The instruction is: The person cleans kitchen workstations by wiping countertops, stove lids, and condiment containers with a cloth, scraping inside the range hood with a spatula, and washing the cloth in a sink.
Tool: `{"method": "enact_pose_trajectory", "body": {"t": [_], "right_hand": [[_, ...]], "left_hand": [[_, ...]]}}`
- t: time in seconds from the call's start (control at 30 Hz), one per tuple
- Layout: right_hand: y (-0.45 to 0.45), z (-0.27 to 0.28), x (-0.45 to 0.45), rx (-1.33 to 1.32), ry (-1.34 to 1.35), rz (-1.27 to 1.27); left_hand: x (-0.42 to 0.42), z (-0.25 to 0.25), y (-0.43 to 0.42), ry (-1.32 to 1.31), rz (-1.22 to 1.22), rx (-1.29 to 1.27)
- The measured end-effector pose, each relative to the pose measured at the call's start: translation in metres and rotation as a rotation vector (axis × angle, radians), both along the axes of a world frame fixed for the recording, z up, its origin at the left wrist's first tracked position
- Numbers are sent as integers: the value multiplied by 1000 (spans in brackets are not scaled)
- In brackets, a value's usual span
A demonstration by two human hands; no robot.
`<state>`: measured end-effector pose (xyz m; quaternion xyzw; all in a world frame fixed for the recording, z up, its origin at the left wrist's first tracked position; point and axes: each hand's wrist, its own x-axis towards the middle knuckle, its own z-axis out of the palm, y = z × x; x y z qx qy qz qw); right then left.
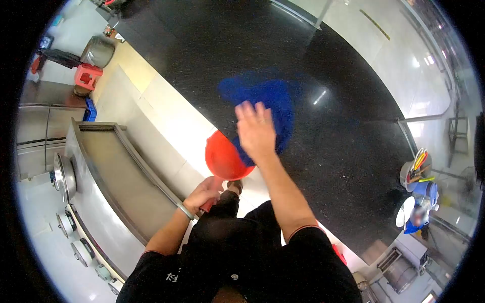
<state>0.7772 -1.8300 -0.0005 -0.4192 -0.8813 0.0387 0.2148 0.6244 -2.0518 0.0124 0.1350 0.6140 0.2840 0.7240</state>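
My left hand (204,193), with a bracelet at the wrist, is closed round the handle of a red plastic dipper (220,155). The dipper's bowl is held at the edge of the black countertop (343,166), partly beneath it. A blue cloth (280,101) lies bunched on the countertop, and one end hangs over the edge into the dipper's bowl. My right hand (256,132) rests flat on the cloth with fingers stretched out, slightly blurred. Whatever is inside the dipper is hidden by the cloth.
A steel counter with a long trough (113,169) runs along the left. On the countertop's right end stand a utensil holder (408,177), a blue container (427,191) and a white dish (404,211). A pink stool (88,76) and a metal pot (98,51) are at the upper left.
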Motion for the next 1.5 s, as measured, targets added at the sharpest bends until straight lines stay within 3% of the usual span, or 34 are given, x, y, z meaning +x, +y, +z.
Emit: {"method": "enact_pose_trajectory", "body": {"t": [0.07,0.2,0.23,0.27,0.33,0.47,0.53,0.6,0.63,0.67,0.7,0.83,0.97,1.0,1.13,1.23,1.27,1.3,1.4,1.43,1.47,1.5], "right_hand": [[-25,-2,-17,-65,159,135],[-74,20,55,-240,-86,-35],[-82,32,81,-412,-178,-222],[-103,14,121,-260,-133,-476],[-115,-10,193,55,-151,-750],[-40,-43,253,68,-330,-1701],[23,-46,247,45,-391,-1729],[97,-1,170,-110,-181,-1633],[137,-12,146,-60,-134,-1531],[177,-3,106,-75,-287,-1353],[218,-1,61,94,-53,-1267],[303,-1,-143,184,-150,-679],[255,5,-271,-47,-60,-42],[227,-3,-290,-81,106,45],[116,5,-242,-284,168,494],[79,21,-157,-540,-97,225],[63,5,-119,-302,33,104],[57,7,-87,-423,-193,-109],[54,-22,-20,115,-175,-649],[66,-44,-4,125,-254,-930],[85,-56,-3,96,-415,-1233],[103,-63,-3,25,-825,-1242]], "left_hand": [[-32,3,2,8,10,-7],[-102,10,2,57,14,10],[-119,12,1,67,10,6],[-131,12,0,75,7,-2],[-158,14,0,58,43,11],[-189,11,6,16,166,17],[-202,8,15,46,185,9],[-214,9,24,52,196,-23],[-220,11,34,52,218,-29],[-226,12,50,51,238,-23],[-232,12,60,62,249,-27],[-267,7,88,10,304,-41],[-275,18,119,142,196,-64],[-281,16,122,141,211,-72],[-301,17,133,42,224,-59],[-322,15,142,32,256,-84],[-331,14,144,21,231,-101],[-340,12,144,14,204,-116],[-370,0,149,-46,228,-77],[-380,-8,148,-65,208,-51],[-393,-8,151,-64,214,-39],[-408,-8,156,-63,151,-34]]}}
